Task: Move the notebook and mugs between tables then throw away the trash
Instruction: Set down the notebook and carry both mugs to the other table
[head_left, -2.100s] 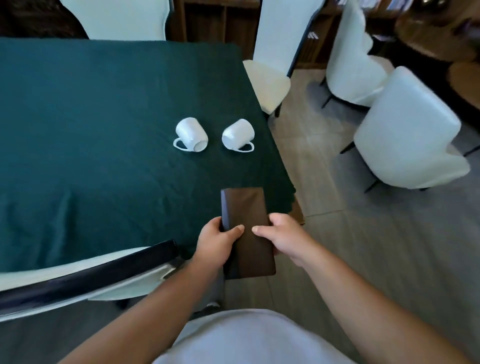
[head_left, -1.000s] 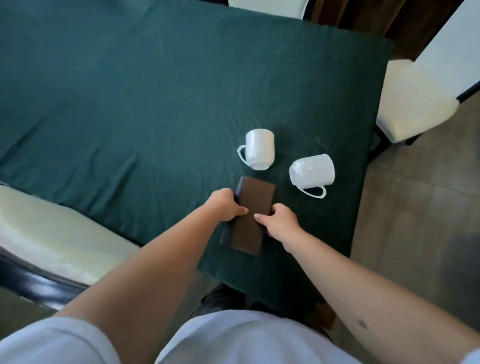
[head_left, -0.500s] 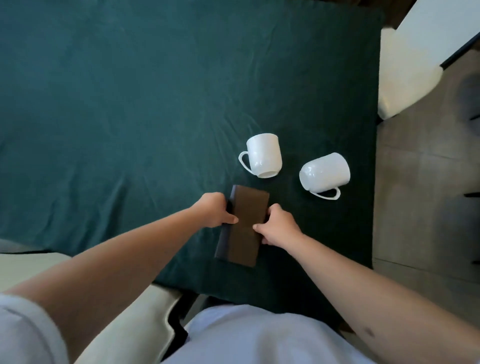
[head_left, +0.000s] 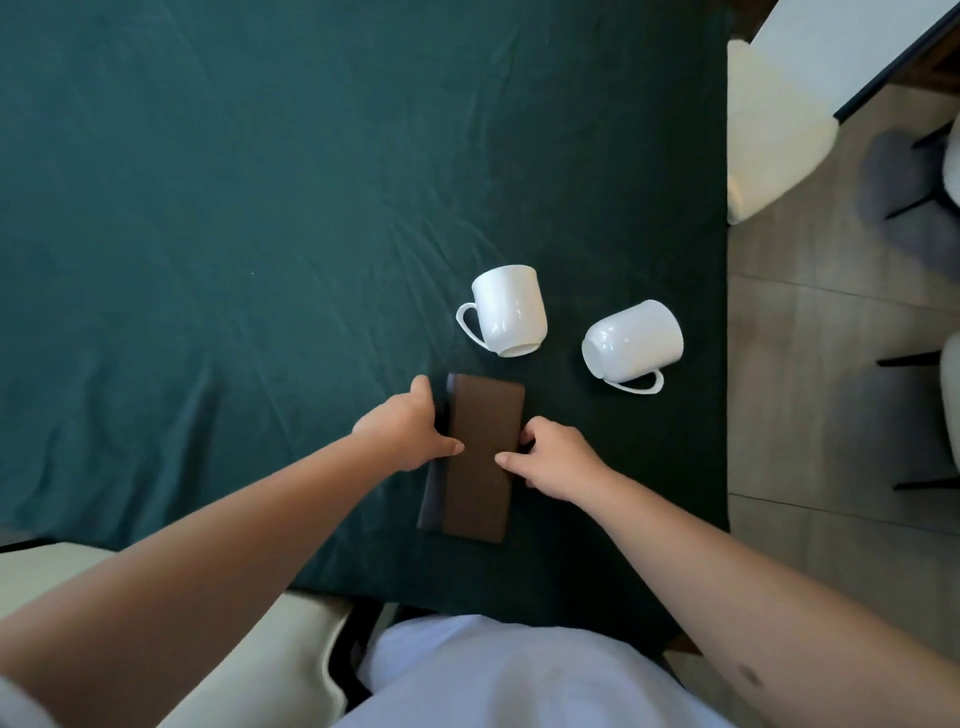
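Two hands hold the brown notebook (head_left: 483, 452) by its long edges, the left hand (head_left: 402, 434) curled on one side and the right hand (head_left: 553, 460) pinching the other, with the book lying on the green-clothed bench (head_left: 234, 208); it looks set down but not released. Two white mugs lie on their sides just beyond the hands, one mug (head_left: 509, 312) past the left, the other mug (head_left: 631, 343) beyond the right; whether this is their final bench I cannot tell, no trash shows, and pale chairs (head_left: 769, 130) crowd the bench's edges.
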